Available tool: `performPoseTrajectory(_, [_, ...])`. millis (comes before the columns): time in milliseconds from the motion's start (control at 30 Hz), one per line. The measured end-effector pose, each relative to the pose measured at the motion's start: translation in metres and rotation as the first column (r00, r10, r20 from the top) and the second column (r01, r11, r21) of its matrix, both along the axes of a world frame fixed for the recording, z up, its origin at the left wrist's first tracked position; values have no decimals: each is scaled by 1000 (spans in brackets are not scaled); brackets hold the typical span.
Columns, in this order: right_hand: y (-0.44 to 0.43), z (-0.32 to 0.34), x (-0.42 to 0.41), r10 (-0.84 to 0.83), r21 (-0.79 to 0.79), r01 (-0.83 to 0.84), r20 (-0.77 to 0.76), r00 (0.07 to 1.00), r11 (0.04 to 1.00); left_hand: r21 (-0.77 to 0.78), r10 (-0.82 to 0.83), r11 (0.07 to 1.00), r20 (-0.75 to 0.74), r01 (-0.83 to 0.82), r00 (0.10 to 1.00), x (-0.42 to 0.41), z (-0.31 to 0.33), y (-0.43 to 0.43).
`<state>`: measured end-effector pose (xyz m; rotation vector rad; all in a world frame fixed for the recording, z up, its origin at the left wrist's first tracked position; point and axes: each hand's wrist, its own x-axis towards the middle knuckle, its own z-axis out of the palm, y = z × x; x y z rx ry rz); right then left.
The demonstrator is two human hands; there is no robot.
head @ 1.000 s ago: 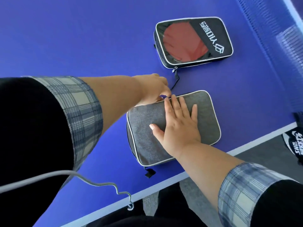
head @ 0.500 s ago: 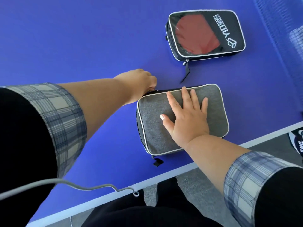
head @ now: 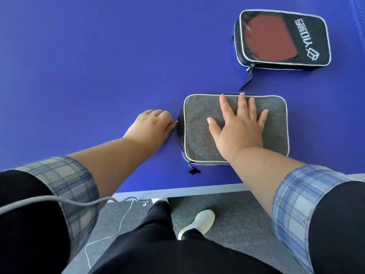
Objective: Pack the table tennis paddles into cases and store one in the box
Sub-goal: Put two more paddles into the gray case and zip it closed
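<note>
A grey fabric case (head: 199, 123) with white piping lies near the front edge of the blue table (head: 98, 66). My right hand (head: 239, 127) rests flat on top of it, fingers spread. My left hand (head: 152, 125) is at the case's left side, fingers pinched on the small metal zipper pull (head: 176, 122). A second case (head: 308, 40), black with white lettering, lies farther back on the right. A red paddle (head: 270, 38) shows through its clear window. Its zipper strap trails toward the grey case.
The table's white front edge (head: 177, 191) runs just below the grey case. Beyond it lies grey carpet (head: 237, 220) with my legs and a white shoe (head: 199, 222). A grey cable (head: 59, 202) hangs across my left sleeve.
My left hand has drawn the zipper pull from the grey case's far edge around the corner to its left side. My right hand has stayed pressed on the case.
</note>
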<state>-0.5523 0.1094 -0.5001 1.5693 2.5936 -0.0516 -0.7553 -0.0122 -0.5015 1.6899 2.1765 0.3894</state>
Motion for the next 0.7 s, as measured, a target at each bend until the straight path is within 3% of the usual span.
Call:
performPoseTrajectory(200, [1,1,1,3,-17,-3,-35,999,1000,-78,88,993,49,-84,995,46,-2,-35])
performPoseTrajectory(367, [0,1,1,4,-25,-5,-56,998,1000,-124,56,991,56,-48,997,75,2,-59])
performPoseTrajectory(700, [1,-1,1,-9,-31,7,-58,998,1000,-211,222,957,91,-199,971,103,4,-62])
